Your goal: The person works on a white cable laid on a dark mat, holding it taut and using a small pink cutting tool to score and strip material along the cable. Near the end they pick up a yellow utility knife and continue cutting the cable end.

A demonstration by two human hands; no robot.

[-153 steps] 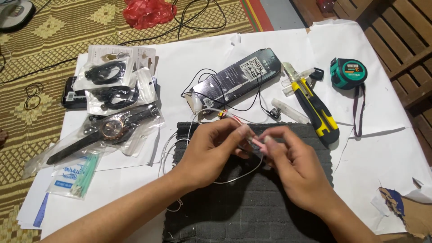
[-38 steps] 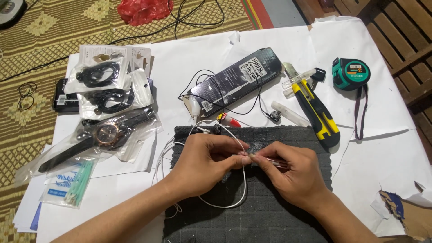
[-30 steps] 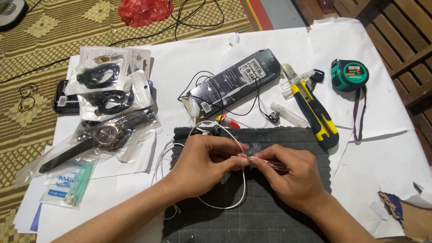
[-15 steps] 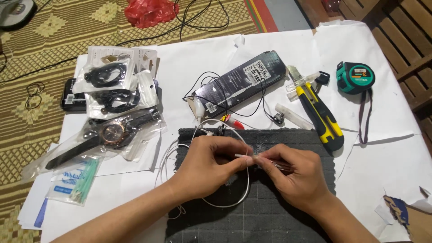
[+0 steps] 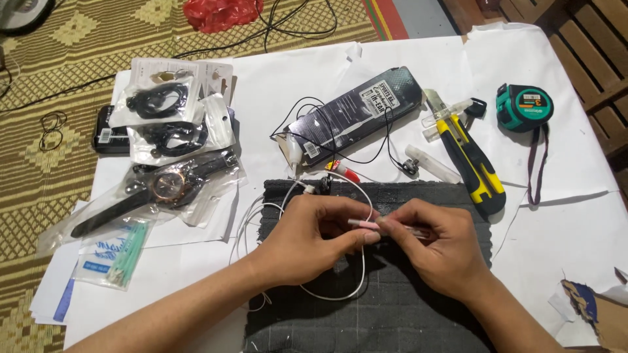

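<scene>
My left hand (image 5: pixel 320 229) and my right hand (image 5: pixel 435 245) meet over a dark grey cloth mat (image 5: pixel 392 307). Between their fingertips is a small pink tube-like piece (image 5: pixel 364 224) on a thin white cable (image 5: pixel 356 274). The left fingers pinch the pink piece and the cable. The right fingers hold a thin clear-tipped tool (image 5: pixel 415 230) whose tip touches the pink piece. The white cable loops down over the mat and off its left edge.
A black earphone box (image 5: pixel 356 117) with a thin black wire lies behind the mat. A yellow and black utility knife (image 5: pixel 472 160) and a green tape measure (image 5: pixel 523 108) are at the right. Bagged wristwatch (image 5: pixel 163 186), bagged black parts (image 5: pixel 163 121) and cotton swabs (image 5: pixel 121 252) are at the left.
Five seconds ago the hands held the piece higher and a little to the left. Over the last second they stay almost still above the mat; only the view shifts slightly.
</scene>
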